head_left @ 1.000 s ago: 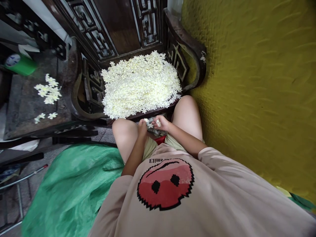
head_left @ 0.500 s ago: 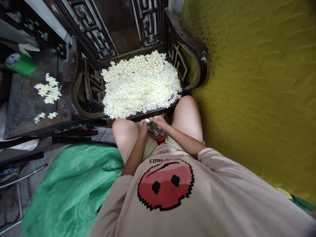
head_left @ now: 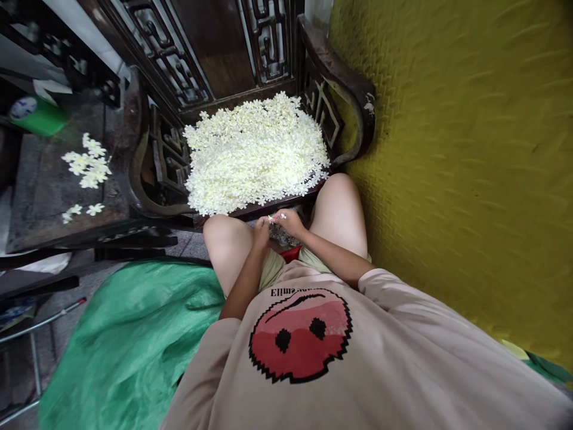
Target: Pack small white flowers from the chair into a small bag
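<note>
Between the bare knees (head_left: 221,228), just in front of a carved wooden chair (head_left: 226,65), the left hand (head_left: 262,232) and the right hand (head_left: 290,220) are held close together. By the left hand, nearly closed, a small white flower (head_left: 270,220) is pinched at the fingertips. The right hand is half curled, its fingertips set against the same flower, and a second white bloom (head_left: 283,215) is held among its fingers; whether anything more is kept in either palm cannot be told. Beneath the hands, a greyish, speckled item (head_left: 284,237) is partly seen, too unclear to be named.

The chair's seat is covered by a thick heap of white flowers (head_left: 255,158), bordered at both sides by curved armrests (head_left: 363,104). At the left, a dark wooden desk (head_left: 36,197) is occupied by a loose cluster of blossoms (head_left: 93,172), a few more (head_left: 95,209) being scattered near its front edge, and by a green roll (head_left: 42,117). At the lower left, a green sheet (head_left: 147,322) is spread; at the right, a yellow textured surface (head_left: 456,149) is seen.
</note>
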Available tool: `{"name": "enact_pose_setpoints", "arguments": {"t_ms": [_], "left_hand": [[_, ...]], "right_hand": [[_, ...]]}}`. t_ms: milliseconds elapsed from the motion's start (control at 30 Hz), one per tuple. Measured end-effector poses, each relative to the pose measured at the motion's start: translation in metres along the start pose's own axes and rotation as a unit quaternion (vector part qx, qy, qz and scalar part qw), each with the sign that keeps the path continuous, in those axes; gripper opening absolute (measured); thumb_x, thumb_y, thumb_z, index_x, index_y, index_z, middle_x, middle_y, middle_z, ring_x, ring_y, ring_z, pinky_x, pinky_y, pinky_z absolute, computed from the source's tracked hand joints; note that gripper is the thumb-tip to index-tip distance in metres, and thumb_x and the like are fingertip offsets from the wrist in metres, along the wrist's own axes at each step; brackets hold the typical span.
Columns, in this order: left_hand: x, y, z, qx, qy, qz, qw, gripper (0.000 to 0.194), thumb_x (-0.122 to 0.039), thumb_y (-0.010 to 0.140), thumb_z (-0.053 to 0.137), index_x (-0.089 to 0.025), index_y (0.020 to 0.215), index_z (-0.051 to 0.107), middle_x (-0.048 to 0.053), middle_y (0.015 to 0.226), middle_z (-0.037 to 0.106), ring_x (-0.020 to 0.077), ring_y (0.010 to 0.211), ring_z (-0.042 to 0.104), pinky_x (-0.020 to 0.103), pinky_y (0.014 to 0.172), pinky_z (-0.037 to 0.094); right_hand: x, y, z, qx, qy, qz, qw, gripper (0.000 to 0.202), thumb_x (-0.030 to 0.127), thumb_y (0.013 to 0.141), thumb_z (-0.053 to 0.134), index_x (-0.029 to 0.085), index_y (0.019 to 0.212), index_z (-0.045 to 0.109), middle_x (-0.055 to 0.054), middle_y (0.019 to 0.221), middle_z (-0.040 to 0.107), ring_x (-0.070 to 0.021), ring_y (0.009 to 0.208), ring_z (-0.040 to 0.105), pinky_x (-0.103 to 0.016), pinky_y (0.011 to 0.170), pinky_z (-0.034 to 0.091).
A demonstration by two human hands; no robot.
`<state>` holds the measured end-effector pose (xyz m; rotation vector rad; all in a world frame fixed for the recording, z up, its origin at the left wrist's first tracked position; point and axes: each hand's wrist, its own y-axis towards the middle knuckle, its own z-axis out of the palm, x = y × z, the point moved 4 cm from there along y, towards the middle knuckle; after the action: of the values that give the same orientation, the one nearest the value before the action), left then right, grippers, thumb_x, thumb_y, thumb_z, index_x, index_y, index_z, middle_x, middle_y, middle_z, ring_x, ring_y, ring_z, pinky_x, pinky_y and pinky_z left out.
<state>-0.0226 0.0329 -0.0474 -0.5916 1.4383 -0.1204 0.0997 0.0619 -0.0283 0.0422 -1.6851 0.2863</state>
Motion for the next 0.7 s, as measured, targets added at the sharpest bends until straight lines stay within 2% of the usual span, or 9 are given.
{"name": "enact_pose_setpoints", "arguments": {"t_ms": [100,200,300,367,433,533,633,700], "left_hand": [[0.002,0.001,0.0,-0.011,-0.006,0.008,1.0,0.014,-0.025,0.073,0.057,-0.018,0.062,0.05,-0.005,0.052,0.04,0.0084,0.049,0.033,0.02,0.049,0.026],[0.002,-0.001,0.001,-0.015,-0.027,0.009,0.999,0.016,-0.025,0.072,0.058,-0.017,0.062,0.049,-0.005,0.051,0.038,0.0076,0.048,0.032,0.019,0.048,0.024],[-0.001,-0.003,0.002,-0.01,-0.078,-0.014,0.997,0.017,-0.023,0.073,0.056,-0.017,0.061,0.045,-0.006,0.049,0.034,0.0066,0.045,0.028,0.019,0.046,0.022],[-0.004,-0.002,0.0,-0.021,-0.126,-0.026,0.991,0.018,-0.02,0.072,0.054,-0.018,0.061,0.041,-0.007,0.049,0.03,0.0058,0.043,0.025,0.02,0.045,0.02],[-0.008,0.0,-0.005,-0.046,-0.162,-0.021,0.986,0.018,-0.017,0.072,0.051,-0.018,0.061,0.037,-0.007,0.049,0.028,0.0052,0.041,0.023,0.02,0.045,0.018],[-0.011,0.001,-0.011,-0.072,-0.158,-0.002,0.985,0.017,-0.014,0.071,0.049,-0.018,0.06,0.036,-0.007,0.049,0.029,0.0052,0.042,0.024,0.02,0.045,0.018],[-0.007,0.0,-0.008,-0.06,-0.111,-0.004,0.992,0.015,-0.015,0.072,0.049,-0.018,0.061,0.039,-0.007,0.049,0.031,0.0058,0.043,0.026,0.021,0.046,0.018],[-0.004,-0.001,-0.005,-0.047,-0.072,-0.005,0.996,0.012,-0.017,0.073,0.049,-0.018,0.063,0.043,-0.007,0.049,0.032,0.0066,0.044,0.028,0.021,0.047,0.02]], "right_hand": [[0.005,-0.003,0.001,-0.009,-0.008,-0.03,0.999,0.014,0.028,0.069,0.062,0.015,0.063,0.061,0.0,0.064,0.06,-0.0117,0.063,0.05,-0.025,0.065,0.037],[0.008,-0.006,0.003,-0.027,0.002,-0.028,0.999,0.013,0.025,0.069,0.061,0.016,0.06,0.057,0.001,0.062,0.058,-0.0115,0.062,0.048,-0.025,0.065,0.037],[0.005,-0.005,0.004,-0.041,0.054,0.018,0.998,0.013,0.023,0.067,0.061,0.016,0.059,0.053,0.002,0.058,0.053,-0.0105,0.058,0.045,-0.023,0.06,0.036],[-0.001,-0.003,0.002,-0.053,0.12,0.085,0.988,0.012,0.022,0.068,0.058,0.017,0.06,0.051,0.005,0.051,0.046,-0.0087,0.05,0.039,-0.021,0.052,0.031],[-0.008,-0.002,0.001,-0.049,0.215,0.179,0.959,0.013,0.021,0.071,0.053,0.018,0.061,0.045,0.008,0.045,0.036,-0.0068,0.042,0.029,-0.02,0.044,0.023],[-0.011,-0.003,0.006,0.03,0.349,0.3,0.887,0.018,0.02,0.073,0.045,0.021,0.058,0.034,0.008,0.042,0.028,-0.0058,0.035,0.019,-0.02,0.039,0.017],[-0.009,-0.007,0.011,0.104,0.408,0.352,0.836,0.016,0.021,0.072,0.041,0.021,0.058,0.032,0.006,0.042,0.034,-0.007,0.034,0.024,-0.021,0.037,0.021],[-0.007,-0.009,0.013,0.117,0.428,0.369,0.817,0.01,0.021,0.07,0.042,0.02,0.061,0.037,0.002,0.046,0.044,-0.0082,0.035,0.03,-0.021,0.037,0.024]]}}
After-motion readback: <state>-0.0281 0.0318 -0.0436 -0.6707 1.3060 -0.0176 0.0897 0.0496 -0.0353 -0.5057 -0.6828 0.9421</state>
